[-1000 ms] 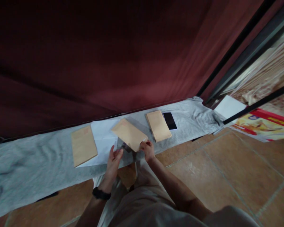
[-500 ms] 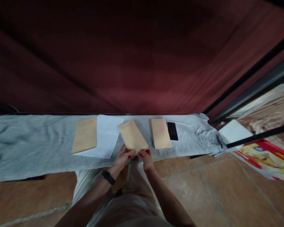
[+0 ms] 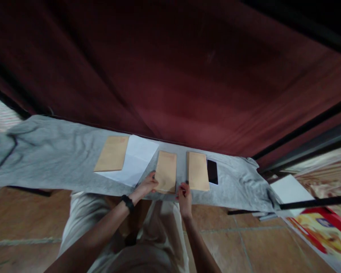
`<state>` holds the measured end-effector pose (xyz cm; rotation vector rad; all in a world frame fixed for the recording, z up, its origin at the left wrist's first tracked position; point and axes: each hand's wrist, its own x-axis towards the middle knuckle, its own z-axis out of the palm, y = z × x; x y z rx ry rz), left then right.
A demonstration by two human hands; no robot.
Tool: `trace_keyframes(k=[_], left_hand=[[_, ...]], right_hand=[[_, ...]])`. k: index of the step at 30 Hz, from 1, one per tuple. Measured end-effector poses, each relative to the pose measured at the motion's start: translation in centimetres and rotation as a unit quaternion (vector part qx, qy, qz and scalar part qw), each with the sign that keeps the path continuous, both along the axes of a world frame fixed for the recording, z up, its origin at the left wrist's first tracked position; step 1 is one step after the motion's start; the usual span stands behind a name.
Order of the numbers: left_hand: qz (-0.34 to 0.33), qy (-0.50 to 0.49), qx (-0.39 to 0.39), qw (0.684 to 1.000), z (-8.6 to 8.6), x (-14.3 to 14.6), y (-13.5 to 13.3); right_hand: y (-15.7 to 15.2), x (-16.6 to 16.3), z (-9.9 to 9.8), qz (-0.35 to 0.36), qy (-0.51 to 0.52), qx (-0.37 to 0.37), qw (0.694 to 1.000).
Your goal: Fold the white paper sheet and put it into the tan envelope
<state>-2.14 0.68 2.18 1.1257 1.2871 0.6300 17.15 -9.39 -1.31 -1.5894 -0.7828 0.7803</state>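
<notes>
A brown paper envelope (image 3: 166, 171) lies nearly straight on the grey cloth in front of me. My left hand (image 3: 148, 185), with a black band on the wrist, grips its lower left edge between thumb and fingers. Just off the lower right corner is my right hand (image 3: 184, 197), its fingers curled in and nothing visible in them. Right of that hand lies a stack of brown envelopes (image 3: 198, 171). On the left, another brown envelope (image 3: 112, 153) partly covers white paper sheets (image 3: 140, 157).
A dark-screened phone (image 3: 212, 171) lies against the stack's right side. The grey cloth (image 3: 65, 155) covers a long narrow surface, with a dark red curtain (image 3: 170, 94) behind it. Black metal bars (image 3: 315, 201) and a colourful box (image 3: 326, 231) are at the right, above tiled floor.
The envelope was tilted and held at its lower edge by both hands; now it lies straighter. My right hand has come away from it to the right. The view has turned slightly.
</notes>
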Motion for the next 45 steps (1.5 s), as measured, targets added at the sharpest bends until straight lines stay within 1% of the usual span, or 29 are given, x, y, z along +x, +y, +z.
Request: trace_keyframes(k=[1, 2, 4, 6, 8, 10, 12, 14, 17, 20, 24, 28, 30, 34, 37, 39, 45], left_hand=[[-0.003, 0.008, 0.011, 1.000, -0.1, 0.0, 0.0], [-0.002, 0.014, 0.021, 1.000, -0.2, 0.0, 0.0], [0.002, 0.042, 0.061, 0.997, -0.3, 0.3, -0.3], [-0.009, 0.100, 0.122, 0.987, -0.4, 0.6, -0.6], [-0.033, 0.171, 0.178, 0.969, -0.7, 1.0, -1.1], [-0.048, 0.212, 0.208, 0.954, -1.1, 1.2, -1.5], [-0.041, 0.211, 0.225, 0.950, -1.3, 1.2, -1.7], [-0.030, 0.178, 0.217, 0.959, -1.3, 1.0, -1.7], [-0.003, 0.092, 0.144, 0.985, -0.9, 0.7, -1.5], [0.018, 0.033, 0.086, 0.996, -0.4, 0.6, -1.4], [-0.016, 0.077, 0.073, 0.994, 0.1, 0.7, -1.4], [-0.043, 0.092, 0.047, 0.994, 0.4, 0.6, -1.3], [-0.046, 0.082, 0.038, 0.995, 0.4, 0.5, -1.2], [-0.043, 0.063, 0.036, 0.996, 0.1, 0.3, -1.2], [-0.041, 0.066, 0.048, 0.996, -0.4, 0.2, -1.3], [-0.046, 0.070, 0.058, 0.995, -0.6, 0.2, -1.3], [-0.043, 0.077, 0.045, 0.995, -1.0, 0.4, -1.2]], right_hand=[[0.1, 0.5, 0.3, 0.018, -0.080, 0.017, 0.996], [0.4, 0.9, 0.8, 0.036, -0.156, 0.035, 0.987], [1.4, 1.3, 1.8, 0.088, -0.259, 0.060, 0.960], [2.6, 1.2, 2.5, 0.152, -0.312, 0.076, 0.935], [3.6, 0.9, 2.6, 0.203, -0.352, 0.069, 0.911], [4.2, 0.5, 2.3, 0.229, -0.391, 0.053, 0.890], [4.4, 0.3, 1.8, 0.237, -0.419, 0.042, 0.876], [4.3, 0.3, 1.4, 0.239, -0.434, 0.040, 0.868], [4.3, 0.3, 1.3, 0.243, -0.448, 0.039, 0.860], [4.3, 0.2, 1.3, 0.241, -0.469, 0.031, 0.849], [4.3, 0.1, 0.8, 0.227, -0.508, 0.022, 0.830], [4.9, 0.3, 0.3, 0.228, -0.516, 0.046, 0.824], [5.8, 0.1, 0.3, 0.248, -0.516, 0.068, 0.817], [8.8, -1.0, 0.3, 0.301, -0.535, 0.093, 0.784], [11.3, -1.4, 0.2, 0.317, -0.558, 0.084, 0.762], [12.7, -1.1, 0.2, 0.318, -0.572, 0.075, 0.752], [17.0, 1.0, 0.4, 0.306, -0.598, 0.030, 0.740]])
